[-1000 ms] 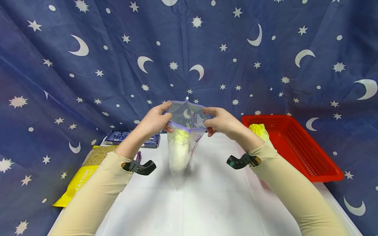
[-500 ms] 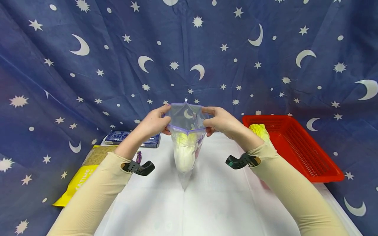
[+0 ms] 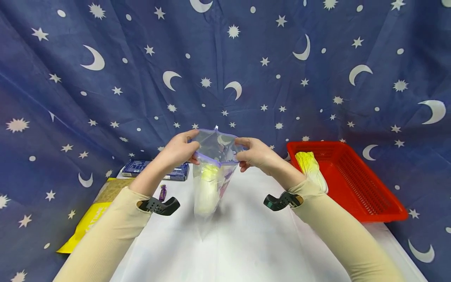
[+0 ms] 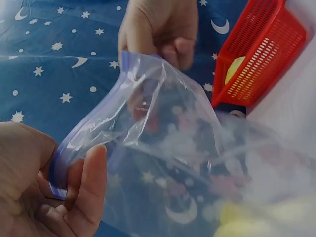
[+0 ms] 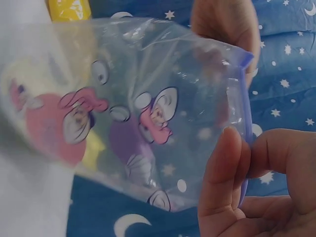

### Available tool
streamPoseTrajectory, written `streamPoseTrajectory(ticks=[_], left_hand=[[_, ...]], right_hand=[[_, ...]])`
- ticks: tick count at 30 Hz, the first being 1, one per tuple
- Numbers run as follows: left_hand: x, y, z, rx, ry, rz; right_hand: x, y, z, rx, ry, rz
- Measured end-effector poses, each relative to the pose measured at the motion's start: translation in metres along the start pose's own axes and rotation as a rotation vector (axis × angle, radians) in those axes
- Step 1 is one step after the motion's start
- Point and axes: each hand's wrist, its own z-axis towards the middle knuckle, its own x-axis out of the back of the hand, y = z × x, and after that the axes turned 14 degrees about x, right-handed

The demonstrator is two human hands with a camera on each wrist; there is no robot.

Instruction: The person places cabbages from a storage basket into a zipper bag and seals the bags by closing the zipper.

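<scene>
Both hands hold a clear zip bag upright by its purple-edged mouth, which is spread apart. My left hand pinches the left side of the mouth between thumb and fingers. On the opposite side, my right hand pinches the rim the same way. A pale Chinese cabbage with yellow-green leaves at the top lies inside the bag, showing through the plastic. Pink and purple cartoon prints cover one face of the zip bag in the right wrist view. The bag's pointed bottom corner hangs low over the white table.
A red plastic basket stands at the right with a second Chinese cabbage in it. At the back left are a dark blue box and a small purple wrapped sweet. A yellow packet lies beside the left arm. Behind hangs a starry blue curtain.
The bag's lower end with the cabbage swung right, then back left. Both hands shifted slightly left and kept their grip on the rim; the mouth stays spread.
</scene>
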Motion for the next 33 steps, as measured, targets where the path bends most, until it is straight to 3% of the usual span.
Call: streamPoseTrajectory(ticks=[6, 11, 16, 24, 33], left_hand=[[-0.004, 0.0, -0.002, -0.017, 0.022, 0.096], [-0.011, -0.008, -0.001, -0.006, -0.016, 0.136], [-0.019, -0.014, -0.001, -0.011, -0.063, 0.114], [-0.037, -0.022, 0.004, -0.079, -0.106, 0.119], [-0.055, -0.037, 0.012, -0.095, -0.236, -0.009]], right_hand=[[-0.012, 0.021, -0.001, -0.009, -0.011, 0.015], [-0.02, 0.038, -0.004, -0.04, -0.015, 0.029], [-0.02, 0.05, -0.012, -0.044, -0.011, 0.01], [-0.016, 0.069, -0.025, -0.033, -0.014, -0.041], [-0.007, 0.089, -0.037, -0.044, -0.014, -0.032]])
